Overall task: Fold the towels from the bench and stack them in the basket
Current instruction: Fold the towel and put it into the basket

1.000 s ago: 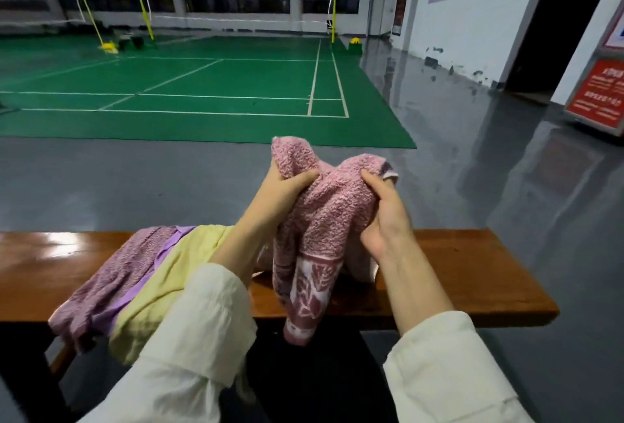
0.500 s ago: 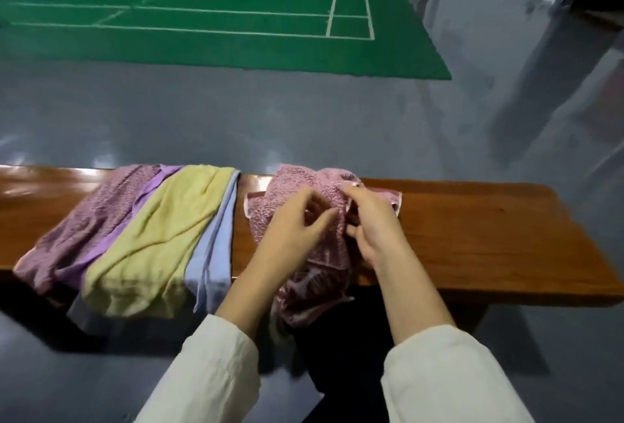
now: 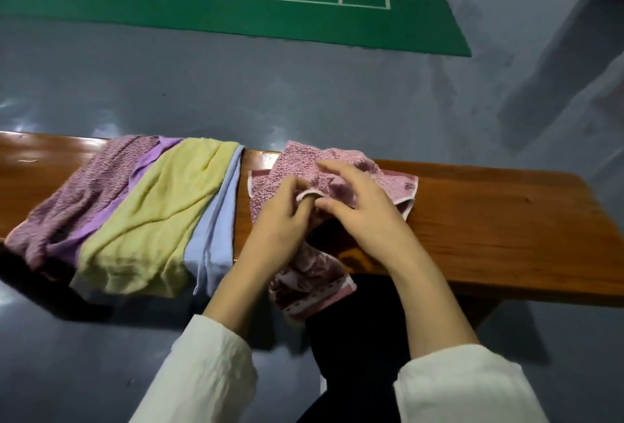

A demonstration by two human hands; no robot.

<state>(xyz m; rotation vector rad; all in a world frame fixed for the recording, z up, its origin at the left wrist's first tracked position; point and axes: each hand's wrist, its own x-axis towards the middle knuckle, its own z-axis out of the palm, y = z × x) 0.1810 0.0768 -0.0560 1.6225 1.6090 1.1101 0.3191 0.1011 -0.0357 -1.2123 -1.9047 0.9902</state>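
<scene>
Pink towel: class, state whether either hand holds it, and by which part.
Both hands work the pink towel: the left hand pinches its pale hem edge, and the right hand touches that edge beside it, its grip unclear.

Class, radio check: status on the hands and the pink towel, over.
Left hand pinching pink towel hem. Right hand open, resting on it. Towel bunched on bench, unfolded. No basket in view.

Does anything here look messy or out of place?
Nothing is damaged or spilled. The pink towel under the left hand and right hand is bunched, one end hanging off the bench front edge. The other towels lie unfolded and askew, drooping over that edge. No basket is in view.
</scene>
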